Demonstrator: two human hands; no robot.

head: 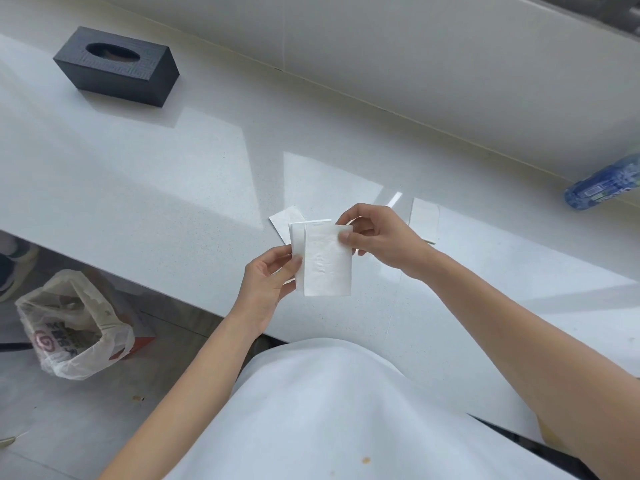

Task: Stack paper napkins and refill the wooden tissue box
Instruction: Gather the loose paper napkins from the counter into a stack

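Note:
A small stack of white folded paper napkins is held above the white counter, near its front edge. My left hand grips the stack's lower left side. My right hand pinches the top right corner of the front napkin. Another napkin lies flat on the counter just behind the stack, partly hidden by it. One more folded napkin lies to the right of my right hand. The dark tissue box with an oval slot stands far off at the back left.
A blue plastic bottle lies at the counter's right edge by the wall. On the floor at the left stands a bin lined with a white plastic bag. A shoe shows at the far left.

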